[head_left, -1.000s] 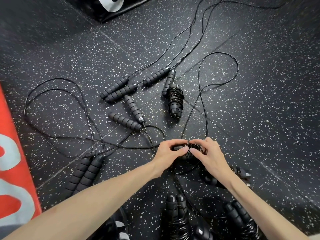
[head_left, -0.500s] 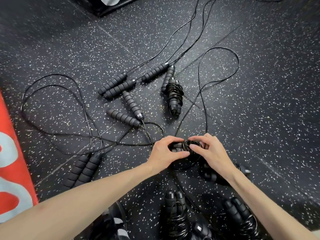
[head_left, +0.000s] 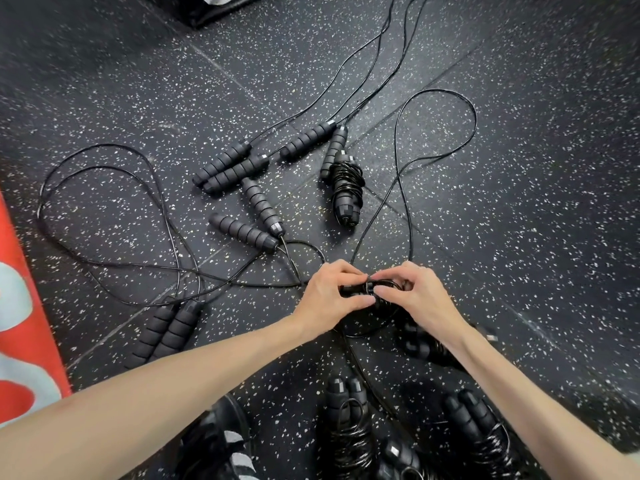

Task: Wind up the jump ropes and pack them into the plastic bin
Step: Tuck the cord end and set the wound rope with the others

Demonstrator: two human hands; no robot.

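My left hand grips the paired black handles of a jump rope low over the floor. My right hand pinches that rope's thin black cord beside the handles, where coils are wrapped round them. A long loop of the same cord runs away across the floor. One wound rope lies further off. Three more wound ropes lie close to me at the bottom. No plastic bin is in view.
Several unwound ropes with ribbed foam handles lie on the speckled black rubber floor, cords looping left. A handle pair lies by my left forearm. A red mat borders the left edge; a shoe shows below.
My hands have stayed on the handles, and the far cord loop has drawn a little nearer. The view has drifted slightly.
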